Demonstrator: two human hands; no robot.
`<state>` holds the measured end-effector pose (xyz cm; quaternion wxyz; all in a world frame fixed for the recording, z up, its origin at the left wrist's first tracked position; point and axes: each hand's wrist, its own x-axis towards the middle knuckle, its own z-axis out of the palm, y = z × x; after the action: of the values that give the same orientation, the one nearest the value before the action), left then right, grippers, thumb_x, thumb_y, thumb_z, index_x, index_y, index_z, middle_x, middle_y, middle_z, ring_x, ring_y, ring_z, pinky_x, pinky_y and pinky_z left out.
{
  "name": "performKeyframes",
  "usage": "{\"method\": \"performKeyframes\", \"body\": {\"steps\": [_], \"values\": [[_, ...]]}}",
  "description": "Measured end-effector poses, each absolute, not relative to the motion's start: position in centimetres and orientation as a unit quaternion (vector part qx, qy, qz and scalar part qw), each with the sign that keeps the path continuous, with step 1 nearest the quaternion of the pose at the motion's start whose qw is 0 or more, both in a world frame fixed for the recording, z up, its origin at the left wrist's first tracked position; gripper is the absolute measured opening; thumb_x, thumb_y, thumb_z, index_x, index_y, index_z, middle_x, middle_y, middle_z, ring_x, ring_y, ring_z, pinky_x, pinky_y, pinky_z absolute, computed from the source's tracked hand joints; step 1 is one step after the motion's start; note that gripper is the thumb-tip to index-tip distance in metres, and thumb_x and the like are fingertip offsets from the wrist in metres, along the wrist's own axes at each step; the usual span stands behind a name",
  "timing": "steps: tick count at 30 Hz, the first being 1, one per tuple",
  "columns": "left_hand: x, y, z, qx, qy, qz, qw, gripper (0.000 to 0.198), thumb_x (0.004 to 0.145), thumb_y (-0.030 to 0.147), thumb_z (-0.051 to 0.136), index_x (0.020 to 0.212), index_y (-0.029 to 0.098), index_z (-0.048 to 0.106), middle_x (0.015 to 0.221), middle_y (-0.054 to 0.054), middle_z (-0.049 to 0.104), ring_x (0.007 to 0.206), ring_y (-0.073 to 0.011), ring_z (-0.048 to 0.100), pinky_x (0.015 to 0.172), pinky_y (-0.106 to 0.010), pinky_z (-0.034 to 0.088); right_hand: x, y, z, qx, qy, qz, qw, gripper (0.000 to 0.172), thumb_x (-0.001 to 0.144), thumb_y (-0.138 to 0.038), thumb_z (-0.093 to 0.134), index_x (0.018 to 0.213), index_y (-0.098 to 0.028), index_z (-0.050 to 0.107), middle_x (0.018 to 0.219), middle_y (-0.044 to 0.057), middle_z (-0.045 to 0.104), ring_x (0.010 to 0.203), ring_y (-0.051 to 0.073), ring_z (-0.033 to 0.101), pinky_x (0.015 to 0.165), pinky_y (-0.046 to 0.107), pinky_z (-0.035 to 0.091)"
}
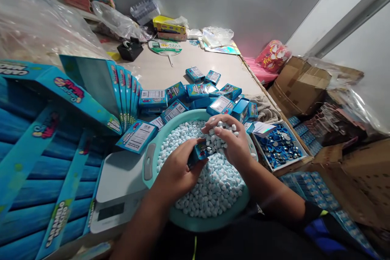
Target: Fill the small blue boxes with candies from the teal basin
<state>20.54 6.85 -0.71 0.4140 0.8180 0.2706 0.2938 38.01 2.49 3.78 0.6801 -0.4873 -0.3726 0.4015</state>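
Observation:
My left hand [179,166] is wrapped round a small blue candy box [201,151], held over a teal basin [195,221]. Pale blue and white candies [213,195] fill the basin. Close beside the box, my right hand [233,142] is cupped round a handful of the same candies [217,140], some of them resting against the box's end. The inside of the box is hidden from me. Behind the basin lies a jumble of blue candy boxes [221,105], some on top of others.
Left of the basin stands a white scale [122,178], beside large blue display cartons [91,101]. A white tray of blue-and-silver pieces [278,146] sits at the right. Farther back are a fan [164,47] and plastic bags [217,36]. Cardboard boxes [300,83] stand beyond the table's right edge.

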Motion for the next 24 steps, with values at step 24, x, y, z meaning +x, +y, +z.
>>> {"method": "performKeyframes", "body": {"steps": [24], "values": [[20.9, 6.8, -0.5, 0.835, 0.274, 0.342, 0.332, 0.04, 0.098, 0.026, 0.061, 0.138, 0.025, 0.06, 0.132, -0.008, 0.07, 0.126, -0.0259, 0.066, 0.11, -0.038, 0.056, 38.4, 3.7, 2.1, -0.565, -0.393, 0.318, 0.652, 0.041, 0.093, -0.054, 0.067, 0.069, -0.022, 0.062, 0.079, 0.004, 0.072, 0.083, 0.021, 0.069, 0.086, 0.038, 0.057]]}}
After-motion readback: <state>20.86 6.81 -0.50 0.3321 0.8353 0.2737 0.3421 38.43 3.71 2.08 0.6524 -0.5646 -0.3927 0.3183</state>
